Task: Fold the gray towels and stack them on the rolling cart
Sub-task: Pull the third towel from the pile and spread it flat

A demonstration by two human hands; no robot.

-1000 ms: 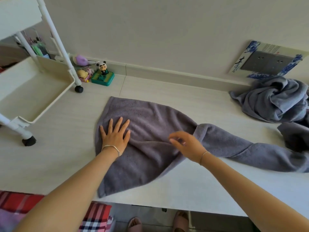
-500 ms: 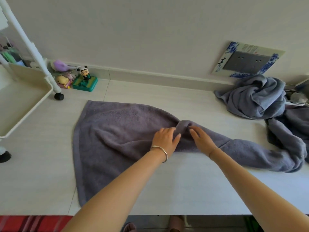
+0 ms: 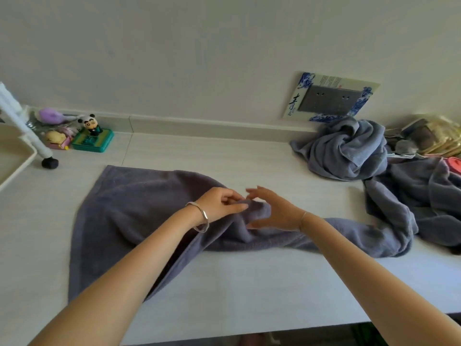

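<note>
A gray towel (image 3: 129,208) lies on the white tabletop (image 3: 249,283), flat on its left and bunched into a ridge in the middle. Its right end trails towards a dark gray towel heap (image 3: 424,196). My left hand (image 3: 222,203) pinches the ridge with curled fingers and thumb. My right hand (image 3: 272,211) cups the same ridge from the right, fingers straight above it and thumb below. A lighter gray towel (image 3: 349,148) sits crumpled at the back right. Only a tray corner of the white rolling cart (image 3: 15,156) shows at the left edge.
The cart's black wheel (image 3: 50,163) stands on the tabletop. Small toys, a panda figure (image 3: 92,126) among them, sit by the wall at back left. A socket panel (image 3: 329,98) is on the wall. Clutter (image 3: 434,138) fills the back right corner.
My left hand left the flat left part of the towel and joined my right hand at the bunched middle. It now pinches the ridge. The view swung right, putting most of the cart out of frame.
</note>
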